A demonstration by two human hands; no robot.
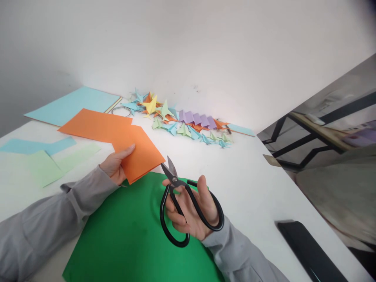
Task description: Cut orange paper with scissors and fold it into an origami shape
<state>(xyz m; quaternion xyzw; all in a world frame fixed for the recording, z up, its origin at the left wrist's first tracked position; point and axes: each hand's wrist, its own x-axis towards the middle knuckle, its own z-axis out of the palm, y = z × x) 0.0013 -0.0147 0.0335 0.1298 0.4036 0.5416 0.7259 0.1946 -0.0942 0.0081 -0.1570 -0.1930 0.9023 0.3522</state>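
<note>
Head view: left hand grip clamps layered orange paper above the table, near the far edge of a green sheet. Right hand grip holds black-handled scissors, blades parted at the paper's right corner; contact cannot be determined. Folded-paper pieces lie beside the wall.
</note>
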